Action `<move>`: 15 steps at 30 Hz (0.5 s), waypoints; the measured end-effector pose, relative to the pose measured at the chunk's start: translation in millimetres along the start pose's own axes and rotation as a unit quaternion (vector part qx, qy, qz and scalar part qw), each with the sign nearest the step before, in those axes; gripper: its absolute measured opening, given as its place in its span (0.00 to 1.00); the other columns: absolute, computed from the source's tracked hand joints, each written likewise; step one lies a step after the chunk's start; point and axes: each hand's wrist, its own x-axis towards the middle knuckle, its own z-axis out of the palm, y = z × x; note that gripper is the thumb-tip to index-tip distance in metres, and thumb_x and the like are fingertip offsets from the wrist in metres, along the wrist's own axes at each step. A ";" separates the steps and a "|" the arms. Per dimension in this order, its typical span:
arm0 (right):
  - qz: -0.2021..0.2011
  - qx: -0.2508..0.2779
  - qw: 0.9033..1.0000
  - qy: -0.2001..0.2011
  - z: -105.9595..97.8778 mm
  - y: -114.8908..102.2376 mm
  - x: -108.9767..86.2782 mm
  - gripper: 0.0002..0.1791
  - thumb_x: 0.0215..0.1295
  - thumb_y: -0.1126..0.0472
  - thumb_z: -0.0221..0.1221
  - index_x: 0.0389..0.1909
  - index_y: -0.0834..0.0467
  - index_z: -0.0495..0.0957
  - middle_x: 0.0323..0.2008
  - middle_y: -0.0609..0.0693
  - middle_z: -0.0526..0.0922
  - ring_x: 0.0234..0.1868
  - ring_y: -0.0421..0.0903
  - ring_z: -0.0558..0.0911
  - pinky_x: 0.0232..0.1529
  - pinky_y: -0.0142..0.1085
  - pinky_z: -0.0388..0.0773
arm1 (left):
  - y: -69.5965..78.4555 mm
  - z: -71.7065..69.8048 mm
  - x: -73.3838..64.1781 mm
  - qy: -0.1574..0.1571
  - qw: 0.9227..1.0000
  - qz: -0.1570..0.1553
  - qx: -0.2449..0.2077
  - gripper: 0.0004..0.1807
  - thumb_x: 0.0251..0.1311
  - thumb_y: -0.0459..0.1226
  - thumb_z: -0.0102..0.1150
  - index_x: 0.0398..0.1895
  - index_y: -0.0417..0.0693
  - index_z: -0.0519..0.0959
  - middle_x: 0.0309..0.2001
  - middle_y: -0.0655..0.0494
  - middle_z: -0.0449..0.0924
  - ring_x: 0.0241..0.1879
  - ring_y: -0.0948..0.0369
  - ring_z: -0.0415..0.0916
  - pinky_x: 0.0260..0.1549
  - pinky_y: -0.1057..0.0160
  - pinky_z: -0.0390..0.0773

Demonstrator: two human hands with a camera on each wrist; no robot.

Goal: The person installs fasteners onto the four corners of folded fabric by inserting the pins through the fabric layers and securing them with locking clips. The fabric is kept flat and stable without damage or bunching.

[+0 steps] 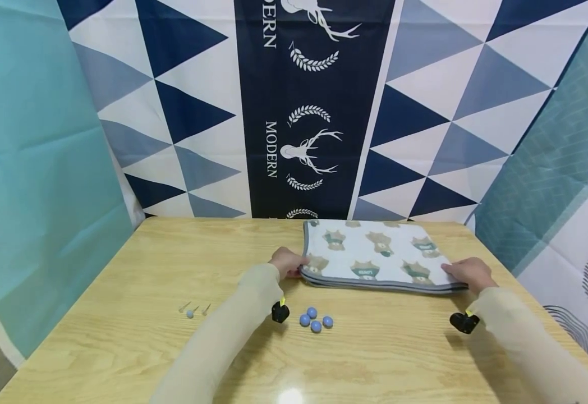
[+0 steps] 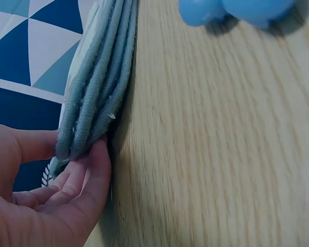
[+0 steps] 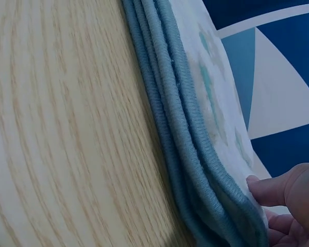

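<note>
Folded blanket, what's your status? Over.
Left hand, right hand: each pinching a near corner. Folded blanket: layers stacked. Blue balls: in front, not touching it.

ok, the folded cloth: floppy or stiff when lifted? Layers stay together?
Likely floppy: the folded cloth looks like soft fabric, so its middle may sag between the left hand and right hand. Layers could slide apart, since several trimmed edges stack loosely. Unlikely to roll: it lies broad and flat.
</note>
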 end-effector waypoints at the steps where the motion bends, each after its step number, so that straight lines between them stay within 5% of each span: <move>1: -0.005 -0.002 1.000 -0.001 -0.6 -0.1 -0.5 0.32 0.65 0.52 0.55 0.56 0.77 0.69 0.57 0.75 0.69 0.52 0.64 0.71 0.54 0.51 0.72 | -0.3 -0.9 1.1 0.000 1.000 0.001 0.002 0.19 0.56 0.34 0.65 0.48 0.33 0.76 0.30 0.51 0.80 0.24 0.63 0.78 0.31 0.68 0.84; 9: -0.035 -0.012 0.999 -0.015 -1.4 -3.0 -4.6 0.33 0.65 0.50 0.54 0.56 0.77 0.68 0.58 0.76 0.67 0.54 0.67 0.70 0.53 0.51 0.73 | 0.3 -9.7 2.7 -0.004 1.000 0.009 0.010 0.18 0.56 0.35 0.66 0.47 0.33 0.76 0.33 0.48 0.82 0.26 0.61 0.81 0.33 0.66 0.85; 15: -0.018 -0.011 1.000 -0.020 5.3 -5.8 -7.2 0.33 0.66 0.50 0.54 0.57 0.76 0.68 0.59 0.76 0.67 0.55 0.66 0.70 0.55 0.52 0.73 | -3.4 -16.8 -1.5 -0.012 1.000 0.012 0.005 0.18 0.56 0.33 0.66 0.47 0.32 0.76 0.33 0.48 0.81 0.26 0.61 0.81 0.33 0.66 0.85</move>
